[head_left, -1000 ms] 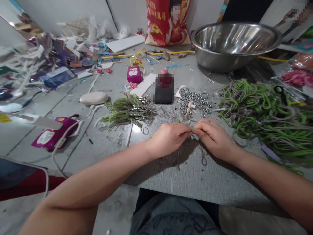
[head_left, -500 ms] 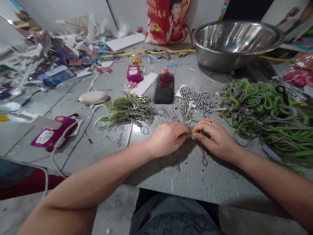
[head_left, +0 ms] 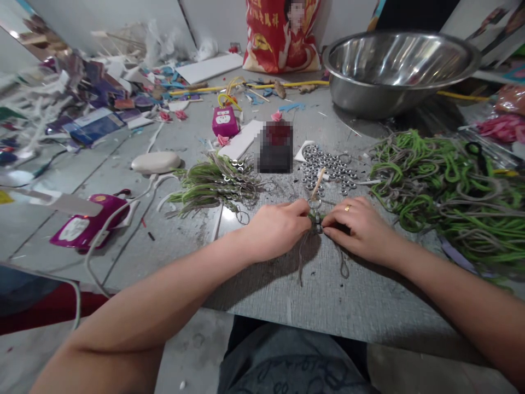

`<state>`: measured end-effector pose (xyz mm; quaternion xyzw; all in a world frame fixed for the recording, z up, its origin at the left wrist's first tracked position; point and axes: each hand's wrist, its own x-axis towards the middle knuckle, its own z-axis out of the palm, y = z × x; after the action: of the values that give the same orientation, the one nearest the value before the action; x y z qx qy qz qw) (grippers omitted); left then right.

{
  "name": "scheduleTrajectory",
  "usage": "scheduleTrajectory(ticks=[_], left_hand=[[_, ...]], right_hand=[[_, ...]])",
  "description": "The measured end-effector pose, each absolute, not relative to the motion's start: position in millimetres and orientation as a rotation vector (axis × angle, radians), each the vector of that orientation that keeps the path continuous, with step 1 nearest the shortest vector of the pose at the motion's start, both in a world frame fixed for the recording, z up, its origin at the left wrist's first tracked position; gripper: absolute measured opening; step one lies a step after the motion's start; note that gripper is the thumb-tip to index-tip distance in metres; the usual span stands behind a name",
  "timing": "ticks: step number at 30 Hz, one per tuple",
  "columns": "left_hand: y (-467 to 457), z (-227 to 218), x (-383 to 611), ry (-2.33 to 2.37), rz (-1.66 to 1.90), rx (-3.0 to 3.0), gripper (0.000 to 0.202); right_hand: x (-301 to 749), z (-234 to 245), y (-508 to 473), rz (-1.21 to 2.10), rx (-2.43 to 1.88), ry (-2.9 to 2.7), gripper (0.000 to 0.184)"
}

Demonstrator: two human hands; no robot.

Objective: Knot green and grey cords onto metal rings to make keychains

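Note:
My left hand [head_left: 283, 227] is closed, its fingers pinched on a green and grey cord [head_left: 301, 257] whose thin grey end hangs toward me. Facing it, my right hand [head_left: 359, 227] pinches the same cord from the other side, and a grey loop [head_left: 343, 267] dangles below it. Between my fingertips a small metal ring [head_left: 317, 220] shows on the cord. Just beyond lie a wooden stick [head_left: 318, 183] and a spread of small metal rings [head_left: 328, 164]. Both hands hide most of the cord.
A bundle of green and grey cords with metal ends [head_left: 217, 183] lies left, a larger tangle of cords [head_left: 443, 197] right. Behind stand a steel basin [head_left: 402, 98] and a red bag [head_left: 283, 44]. Purple boxes [head_left: 225, 121], a white cable [head_left: 98, 232] and scraps [head_left: 106, 104] occupy the left.
My fingertips have moved slightly apart, the left hand shifting left. A metal ring on the cord now shows between them, and more of the grey end hangs below my left hand.

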<state>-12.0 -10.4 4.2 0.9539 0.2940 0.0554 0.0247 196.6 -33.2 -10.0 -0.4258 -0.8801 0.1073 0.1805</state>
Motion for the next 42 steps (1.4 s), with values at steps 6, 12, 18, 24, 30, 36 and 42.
scheduleTrajectory(ticks=[6,12,18,24,30,36,42], left_hand=[[-10,1,-10,0.892,0.213,2.933,0.017],[-10,-3,-8,0.904,0.215,2.891,0.016],[-10,-5,-6,0.946,0.232,2.825,0.018],[-11,-10,-1,1.02,0.207,2.754,0.024],[-12,-6,1,1.016,0.187,2.684,0.021],[-17,-6,1,1.036,0.192,2.679,0.025],[-18,-13,3,1.076,0.238,2.737,0.024]], right_hand=[[196,-12,-34,0.283,-1.196,-2.5,0.013],[196,-15,-34,0.258,-1.193,-2.498,0.013],[195,-15,-34,0.245,-1.167,-2.497,0.013],[193,-15,-34,0.231,-1.165,-2.482,0.016],[190,-15,-35,0.241,-1.186,-2.484,0.017],[192,-14,-34,0.279,-1.21,-2.493,0.015],[196,-8,-33,0.303,-1.185,-2.494,0.016]])
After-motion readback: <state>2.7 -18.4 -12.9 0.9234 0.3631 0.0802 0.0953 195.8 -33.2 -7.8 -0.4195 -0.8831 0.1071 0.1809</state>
